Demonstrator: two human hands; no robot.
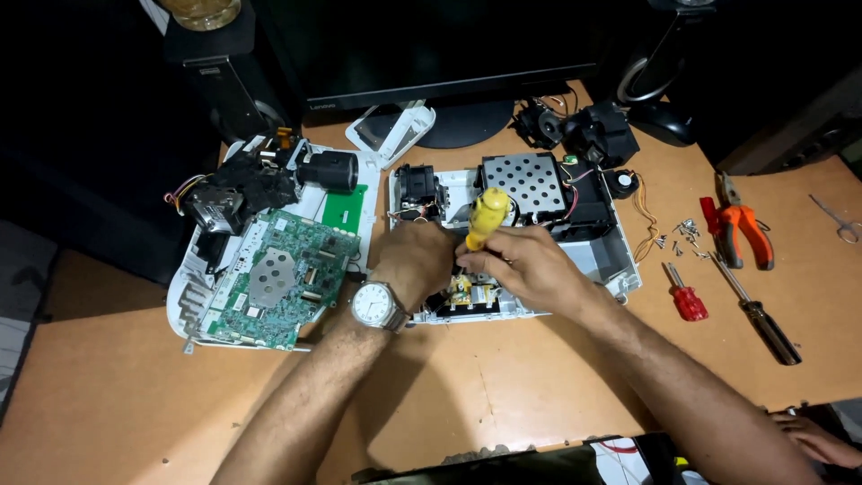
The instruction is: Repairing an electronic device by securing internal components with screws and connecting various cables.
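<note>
A dark, unlit monitor screen (pixel 449 45) stands on its round base at the far edge of the tabletop (pixel 135 404).

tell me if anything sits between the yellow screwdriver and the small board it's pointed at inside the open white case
Nothing visible does. The right hand holds the yellow screwdriver straight down over the small board in the open white case. The left hand rests beside it, not under the tip, though the fingers hide the tip itself.

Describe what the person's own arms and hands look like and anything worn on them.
Both forearms are bare, with no sleeves in view and no gloves on the hands. The left hand has a wristwatch at its wrist, with a round pale dial in a silver-coloured metal case. The right hand and its wrist wear nothing visible.
</note>
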